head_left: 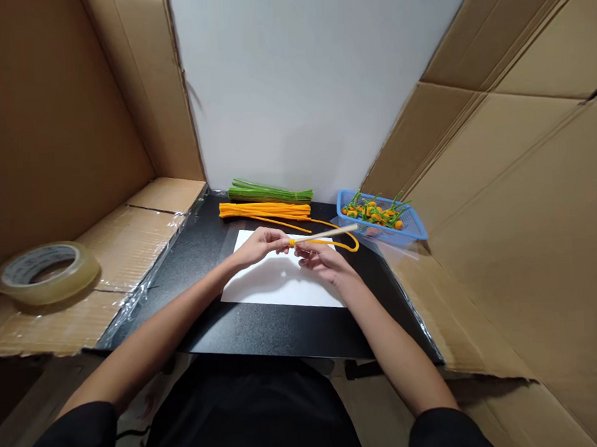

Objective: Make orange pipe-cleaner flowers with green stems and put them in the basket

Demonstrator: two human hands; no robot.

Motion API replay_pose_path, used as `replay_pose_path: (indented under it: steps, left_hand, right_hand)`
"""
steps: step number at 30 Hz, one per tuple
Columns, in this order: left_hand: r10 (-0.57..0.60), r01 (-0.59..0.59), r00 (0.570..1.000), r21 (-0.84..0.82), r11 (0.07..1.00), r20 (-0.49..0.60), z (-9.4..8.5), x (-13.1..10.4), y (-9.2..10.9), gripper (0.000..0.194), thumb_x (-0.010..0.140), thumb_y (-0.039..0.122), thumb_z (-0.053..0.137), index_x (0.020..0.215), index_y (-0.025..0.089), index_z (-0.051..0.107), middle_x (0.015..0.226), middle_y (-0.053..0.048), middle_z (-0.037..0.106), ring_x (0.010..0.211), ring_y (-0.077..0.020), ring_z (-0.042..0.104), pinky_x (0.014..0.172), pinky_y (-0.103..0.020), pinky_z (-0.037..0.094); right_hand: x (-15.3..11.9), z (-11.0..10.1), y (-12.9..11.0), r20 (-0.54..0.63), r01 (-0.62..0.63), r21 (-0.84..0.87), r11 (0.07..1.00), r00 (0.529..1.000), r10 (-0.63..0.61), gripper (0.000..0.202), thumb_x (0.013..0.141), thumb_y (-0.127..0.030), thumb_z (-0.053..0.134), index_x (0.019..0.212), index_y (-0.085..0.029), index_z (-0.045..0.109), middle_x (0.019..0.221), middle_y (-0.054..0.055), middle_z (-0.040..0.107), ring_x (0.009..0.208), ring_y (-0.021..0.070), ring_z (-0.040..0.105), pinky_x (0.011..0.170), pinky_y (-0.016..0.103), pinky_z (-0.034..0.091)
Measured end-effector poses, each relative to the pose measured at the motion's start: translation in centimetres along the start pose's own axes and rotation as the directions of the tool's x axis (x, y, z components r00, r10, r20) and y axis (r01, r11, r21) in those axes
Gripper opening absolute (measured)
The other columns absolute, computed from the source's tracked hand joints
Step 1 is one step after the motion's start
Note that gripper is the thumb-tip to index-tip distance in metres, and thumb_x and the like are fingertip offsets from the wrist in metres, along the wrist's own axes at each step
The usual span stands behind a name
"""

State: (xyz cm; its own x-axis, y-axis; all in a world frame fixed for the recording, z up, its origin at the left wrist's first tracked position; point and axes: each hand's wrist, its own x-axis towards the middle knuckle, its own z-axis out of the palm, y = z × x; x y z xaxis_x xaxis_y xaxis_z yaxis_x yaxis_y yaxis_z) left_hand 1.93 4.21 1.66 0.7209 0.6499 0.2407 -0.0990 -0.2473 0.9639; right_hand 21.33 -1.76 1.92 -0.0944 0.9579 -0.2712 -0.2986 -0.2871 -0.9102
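A pale wooden stick [341, 230] is held over the white sheet of paper [277, 292], its free end pointing right. Around its left end an orange pipe cleaner [354, 246] is wound in a small coil, and the rest loops out to the right and back. My left hand [262, 246] pinches the stick at the coil between thumb and fingers. Just right of the coil, my right hand [325, 262] is closed at the pipe cleaner, below the stick. Its fingers partly hide what they grip.
Behind the paper lie a bundle of orange pipe cleaners [262, 210] and a green bundle [269, 193]. A blue basket [419, 229] at the back right holds several small orange-and-green pieces. A roll of clear tape [76, 275] rests on cardboard at left. Cardboard walls [528, 205] flank the black table [234, 333].
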Motion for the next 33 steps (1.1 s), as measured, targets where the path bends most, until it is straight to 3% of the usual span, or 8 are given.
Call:
replay_pose_path:
  steps: [3,7,11,14,18,24,29,33]
  left_hand:
    - [0.010,-0.094,0.978,0.397,0.913,0.209,-1.2,-0.3,0.9,0.021,0.091,0.029,0.061,0.088,0.013,0.073,0.079,-0.005,0.070,0.072,-0.0144,0.059,0.069,-0.025,0.041]
    - [0.047,-0.273,0.954,0.798,0.537,0.295,-0.9,-0.4,0.6,0.021,0.090,0.007,0.052,0.090,0.013,0.072,0.085,-0.008,0.072,0.083,-0.0187,0.061,0.074,-0.027,0.043]
    - [0.037,-0.306,0.952,0.938,0.166,0.304,0.4,-0.4,-0.5,0.018,0.089,0.005,0.050,0.087,0.010,0.068,0.080,-0.012,0.068,0.084,-0.0244,0.059,0.070,-0.033,0.043]
    - [0.039,-0.277,0.960,0.960,0.037,0.276,1.2,-0.4,-0.9,0.016,0.088,0.005,0.050,0.094,0.010,0.065,0.087,-0.014,0.066,0.087,-0.0269,0.058,0.071,-0.036,0.044]
    - [0.025,-0.197,0.980,0.980,0.021,0.196,1.6,-0.5,-1.4,0.018,0.089,0.008,0.050,0.101,0.011,0.063,0.095,-0.015,0.066,0.092,-0.0281,0.058,0.072,-0.037,0.044]
    - [0.059,-0.064,0.996,0.995,0.074,0.060,2.1,-0.5,-1.9,0.020,0.093,0.009,0.044,0.098,0.012,0.063,0.091,-0.015,0.066,0.090,-0.0266,0.058,0.070,-0.035,0.042]
    - [0.165,0.083,0.982,0.994,0.073,-0.094,2.8,-0.6,-1.9,0.030,0.100,0.019,0.036,0.094,0.012,0.064,0.084,-0.015,0.066,0.083,-0.0261,0.058,0.067,-0.035,0.038]
    - [0.237,0.182,0.947,0.970,0.162,-0.218,3.3,-0.8,-2.0,0.034,0.102,0.023,0.033,0.087,0.013,0.063,0.080,-0.014,0.065,0.079,-0.0253,0.058,0.068,-0.035,0.035]
  right_hand:
    - [-0.1,-0.7,-0.5,0.055,0.049,-0.242,0.969,0.998,-0.037,0.026,0.047,-0.030,0.090,0.065,-0.019,0.075,0.064,0.001,0.066,0.061,0.0118,0.051,0.052,0.024,0.031]
    - [-0.1,-1.2,-0.6,0.090,0.197,-0.557,0.807,0.980,-0.177,0.024,0.056,-0.036,0.086,0.068,-0.017,0.077,0.066,0.003,0.069,0.063,0.0141,0.056,0.056,0.026,0.037]
    - [-0.2,-0.8,-0.3,0.079,0.285,-0.699,0.656,0.942,-0.325,0.022,0.068,-0.039,0.078,0.068,-0.017,0.077,0.073,0.007,0.075,0.071,0.0203,0.066,0.063,0.029,0.046]
    - [-0.3,-0.1,0.1,0.049,0.334,-0.727,0.600,0.897,-0.440,0.019,0.073,-0.037,0.073,0.072,-0.018,0.078,0.079,0.008,0.078,0.077,0.0245,0.070,0.070,0.032,0.050]
    - [-0.4,0.6,0.7,0.003,0.349,-0.711,0.611,0.870,-0.494,0.014,0.076,-0.031,0.072,0.070,-0.021,0.079,0.081,0.008,0.079,0.082,0.0281,0.072,0.076,0.037,0.052]
    - [-0.8,1.6,1.1,-0.072,0.424,-0.647,0.633,0.793,-0.605,0.011,0.075,-0.021,0.069,0.079,-0.024,0.079,0.079,0.003,0.077,0.075,0.0231,0.071,0.077,0.035,0.054]
    - [-1.1,2.1,1.2,-0.064,0.493,-0.588,0.642,0.762,-0.644,0.012,0.079,-0.034,0.072,0.083,-0.024,0.078,0.088,0.005,0.076,0.080,0.0221,0.070,0.080,0.034,0.055]
    - [-0.9,2.3,1.2,-0.098,0.487,-0.502,0.715,0.789,-0.606,0.020,0.076,-0.041,0.075,0.081,-0.022,0.078,0.086,0.006,0.076,0.078,0.0210,0.069,0.077,0.035,0.056]
